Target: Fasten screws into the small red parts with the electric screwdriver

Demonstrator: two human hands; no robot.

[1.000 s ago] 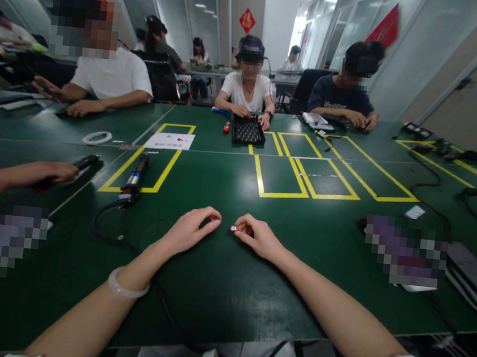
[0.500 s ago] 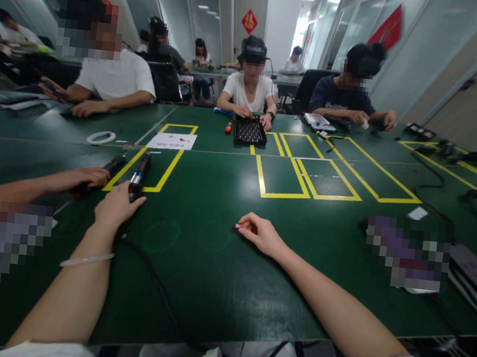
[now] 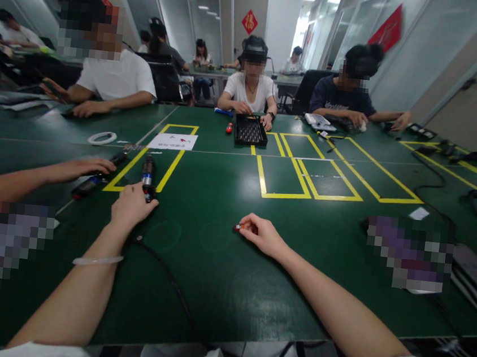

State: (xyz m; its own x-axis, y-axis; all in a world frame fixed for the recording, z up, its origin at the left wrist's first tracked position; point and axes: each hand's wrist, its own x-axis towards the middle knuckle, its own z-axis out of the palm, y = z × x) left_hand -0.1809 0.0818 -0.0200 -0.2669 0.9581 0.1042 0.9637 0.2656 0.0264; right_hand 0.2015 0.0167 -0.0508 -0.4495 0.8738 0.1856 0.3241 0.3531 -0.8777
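a black cylindrical tool [image 3: 149,170] lies over the yellow tape outline [image 3: 171,171], its near end within the left hand [image 3: 132,206], whose thumb and fingers close around it. the right hand [image 3: 263,235] pinches a small red piece [image 3: 237,228], probably too small to identify, at its fingertips. a second ago the left hand was beside the right, off the tool.
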